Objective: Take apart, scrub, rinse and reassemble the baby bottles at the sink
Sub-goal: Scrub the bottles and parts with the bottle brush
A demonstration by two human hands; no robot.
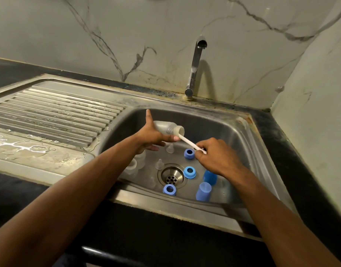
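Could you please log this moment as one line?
stage: scrubbing | left hand: holds bottle tilted over sink | right hand: holds brush handle at bottle mouth | tap: off

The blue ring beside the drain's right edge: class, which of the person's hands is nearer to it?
Right. The right hand hovers just above and right of the blue ring; the left hand holds a bottle farther up-left.
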